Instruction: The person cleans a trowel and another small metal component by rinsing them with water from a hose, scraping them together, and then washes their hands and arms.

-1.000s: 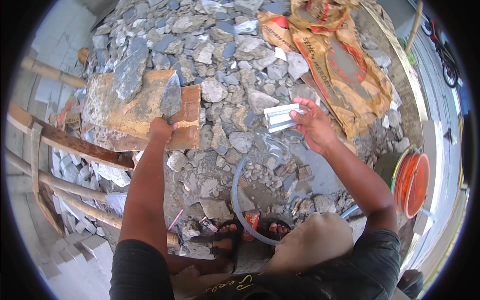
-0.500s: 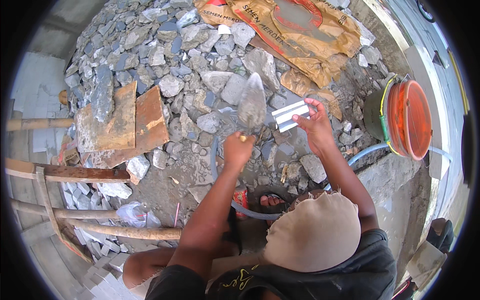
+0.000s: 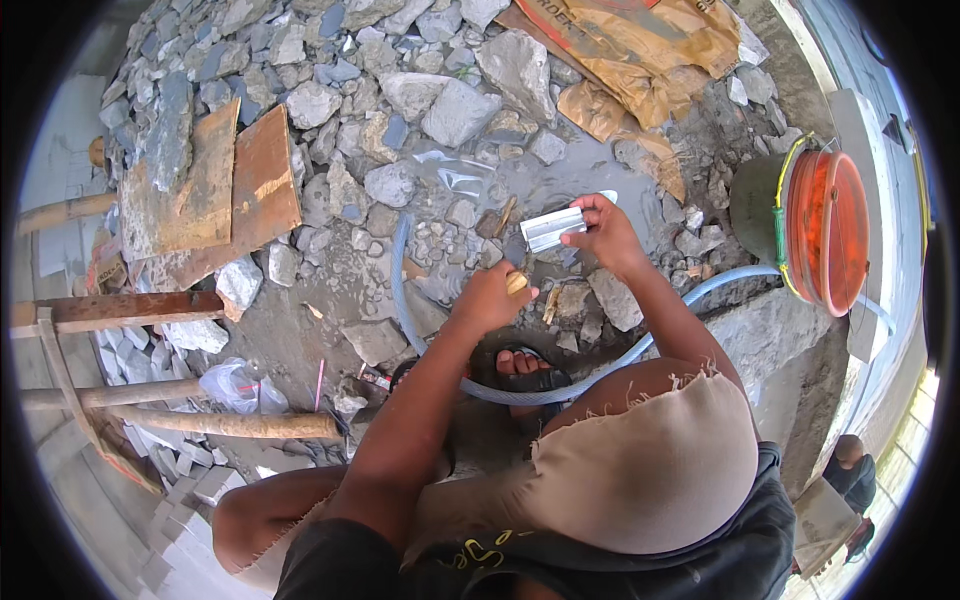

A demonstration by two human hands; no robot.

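Note:
My left hand (image 3: 490, 300) is closed around the wooden handle (image 3: 516, 282) of a trowel, low over the wet rubble. The trowel's blade is mostly hidden now; a pale tip shows beyond the fingers of my right hand, and I cannot tell if it belongs to the blade. My right hand (image 3: 608, 238) pinches a small rectangular white-and-grey striped piece (image 3: 553, 230) between thumb and fingers. That piece sits just above and right of my left hand, over grey watery ground (image 3: 570, 175).
Broken stones (image 3: 410, 95) pile up ahead. A blue-grey hose (image 3: 403, 300) loops around my feet. Orange and dark buckets (image 3: 830, 235) stand at right, near a torn brown paper sack (image 3: 650, 60). Boards (image 3: 268, 190) and wooden poles (image 3: 225, 420) lie left. Another person (image 3: 850, 480) is at lower right.
The trowel blade, raised and in plain sight before, has swung down and right out of clear view. My right hand and the striped piece have shifted slightly left. The whole view has moved too.

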